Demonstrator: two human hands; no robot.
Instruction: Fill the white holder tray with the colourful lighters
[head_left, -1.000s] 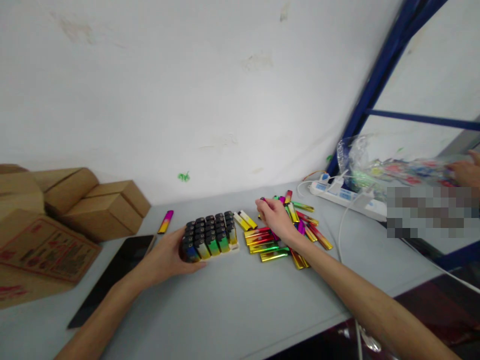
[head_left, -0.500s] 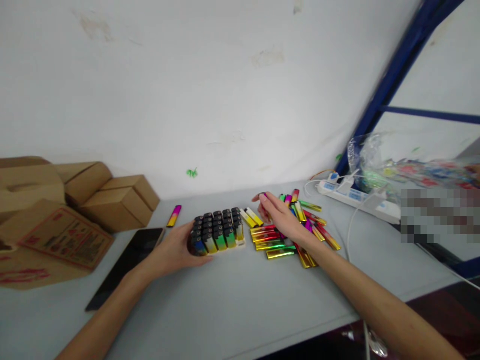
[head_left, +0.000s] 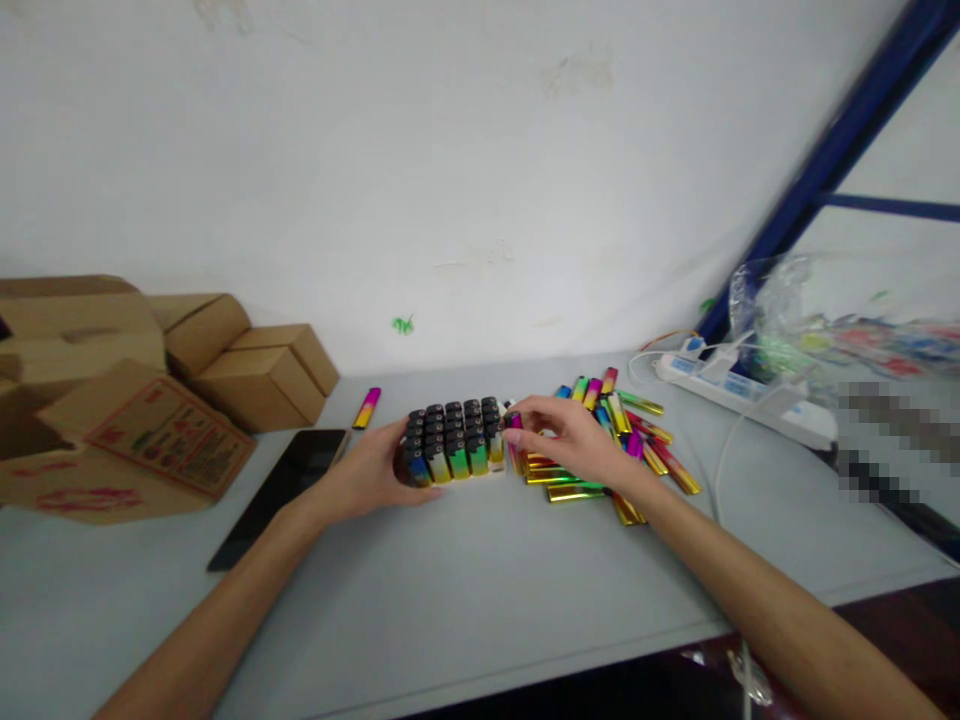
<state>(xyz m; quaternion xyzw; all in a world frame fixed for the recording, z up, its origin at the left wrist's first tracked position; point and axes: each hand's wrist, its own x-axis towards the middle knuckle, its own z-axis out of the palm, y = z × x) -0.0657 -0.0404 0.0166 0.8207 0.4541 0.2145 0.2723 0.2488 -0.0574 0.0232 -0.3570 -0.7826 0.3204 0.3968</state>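
Several lighters (head_left: 457, 440) with black tops stand upright in tight rows in a pale tray (head_left: 496, 466). My left hand (head_left: 375, 468) is wrapped round the left end of this block, its thumb along the front. At the block's right end, my right hand (head_left: 559, 430) pinches a purple lighter (head_left: 515, 428) upright, close beside the last row; whether it touches the row I cannot tell. Loose shiny lighters (head_left: 574, 492) in gold, red, green and purple lie in a heap under and behind my right hand. One purple and yellow lighter (head_left: 367, 408) lies apart, behind my left hand.
A black tablet (head_left: 277, 490) lies left of my left hand. Cardboard boxes (head_left: 262, 375) are stacked at the far left. A white power strip (head_left: 750, 395) with cables lies at the right, near a blue metal frame (head_left: 795, 190) and a clear plastic bag (head_left: 862, 340).
My right hand has moved down from above the heap to the block's right end, bringing the purple lighter with it. My left hand keeps its hold. The view has shifted slightly.
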